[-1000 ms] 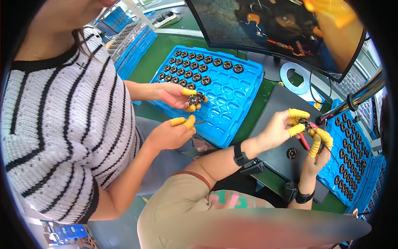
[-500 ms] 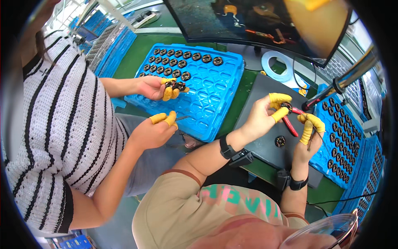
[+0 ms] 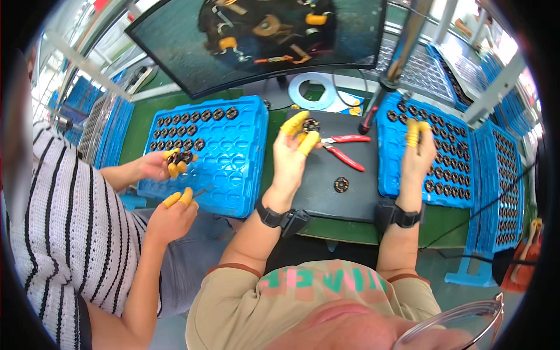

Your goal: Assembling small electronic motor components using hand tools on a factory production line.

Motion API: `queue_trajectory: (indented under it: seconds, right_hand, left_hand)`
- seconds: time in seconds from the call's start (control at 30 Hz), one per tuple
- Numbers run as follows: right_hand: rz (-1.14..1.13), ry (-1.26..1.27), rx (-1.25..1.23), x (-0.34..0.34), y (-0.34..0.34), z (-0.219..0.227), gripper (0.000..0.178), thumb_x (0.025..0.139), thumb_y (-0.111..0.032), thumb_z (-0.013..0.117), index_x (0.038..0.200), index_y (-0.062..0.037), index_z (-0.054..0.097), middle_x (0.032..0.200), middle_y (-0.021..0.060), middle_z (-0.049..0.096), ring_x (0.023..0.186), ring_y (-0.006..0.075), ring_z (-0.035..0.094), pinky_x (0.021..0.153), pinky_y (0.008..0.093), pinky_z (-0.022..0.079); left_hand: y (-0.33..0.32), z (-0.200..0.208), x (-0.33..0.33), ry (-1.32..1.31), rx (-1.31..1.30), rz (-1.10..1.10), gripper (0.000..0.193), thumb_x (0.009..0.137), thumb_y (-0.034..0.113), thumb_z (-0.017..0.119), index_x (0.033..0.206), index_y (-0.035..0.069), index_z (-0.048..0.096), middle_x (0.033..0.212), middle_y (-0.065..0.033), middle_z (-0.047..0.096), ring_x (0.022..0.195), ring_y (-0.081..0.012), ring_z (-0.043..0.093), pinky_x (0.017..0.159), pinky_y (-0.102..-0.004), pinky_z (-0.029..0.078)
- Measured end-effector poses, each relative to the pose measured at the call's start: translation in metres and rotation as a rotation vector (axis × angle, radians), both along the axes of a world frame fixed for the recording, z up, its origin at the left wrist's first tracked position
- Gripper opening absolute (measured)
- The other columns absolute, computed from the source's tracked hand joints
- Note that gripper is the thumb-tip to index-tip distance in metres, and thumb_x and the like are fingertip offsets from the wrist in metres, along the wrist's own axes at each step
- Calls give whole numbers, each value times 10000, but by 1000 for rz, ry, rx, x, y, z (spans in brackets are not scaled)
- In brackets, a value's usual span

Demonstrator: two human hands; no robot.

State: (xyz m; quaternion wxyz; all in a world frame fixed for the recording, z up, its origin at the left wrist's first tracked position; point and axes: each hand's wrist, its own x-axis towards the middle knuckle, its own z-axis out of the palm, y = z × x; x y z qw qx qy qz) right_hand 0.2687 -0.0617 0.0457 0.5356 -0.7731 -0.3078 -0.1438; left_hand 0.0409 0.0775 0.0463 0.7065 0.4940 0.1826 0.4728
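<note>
Right hand [image 3: 419, 154] has moved from the right edge of the flat dark-grey mat [image 3: 312, 195] to over the blue plastic tray [image 3: 396, 176] right of it; whether it holds anything cannot be told. Head view: mat on a green bench [image 3: 449, 226]. That tray bears rows of round black parts [image 3: 447, 190]; a second blue plastic tray [image 3: 255, 137], left of the mat, is part-filled. Left hand [image 3: 289, 163], above the mat, pinches a round black component [image 3: 311, 125]. Red-handled pliers [image 3: 351, 139] and a black disc [image 3: 341, 184] lie on the mat, a black-framed monitor [image 3: 350, 41] behind.
</note>
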Motion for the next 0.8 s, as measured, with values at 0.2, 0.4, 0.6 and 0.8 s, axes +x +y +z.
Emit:
queue_trajectory:
  seconds: [0.2, 0.4, 0.6, 0.8]
  right_hand:
    - [-77, -127, -290, -14, 8, -6, 199, 835, -163, 705, 905, -5, 608, 816, 185, 638, 737, 363, 630, 636, 417, 485]
    - [-63, 5, -570, -14, -2, -5, 242, 796, -194, 737, 895, -25, 595, 861, 170, 618, 810, 365, 626, 684, 457, 497]
    - [162, -30, -293, -29, 2, 10, 168, 815, -100, 707, 923, -8, 617, 866, 179, 642, 778, 353, 632, 675, 426, 496]
    - [722, 30, -457, -61, 1, 26, 254, 754, -119, 771, 949, -3, 657, 894, 170, 639, 793, 315, 646, 687, 370, 514]
  left_hand:
    - [11, 7, -35, -220, -149, 125, 371, 961, 175, 590, 1298, 41, 511, 1165, -115, 630, 895, -171, 646, 752, -311, 570]
    - [5, 24, -93, -560, -178, -25, 351, 989, 244, 543, 1264, 24, 544, 1185, -143, 635, 962, -219, 628, 791, -315, 525]
    - [0, 36, -150, -717, -224, -26, 399, 982, 236, 554, 1286, -17, 501, 1231, -173, 587, 1050, -230, 568, 809, -341, 474]
    - [2, 36, -179, -644, -113, 21, 392, 983, 244, 541, 1310, 32, 498, 1244, -125, 590, 1041, -229, 558, 831, -346, 457]
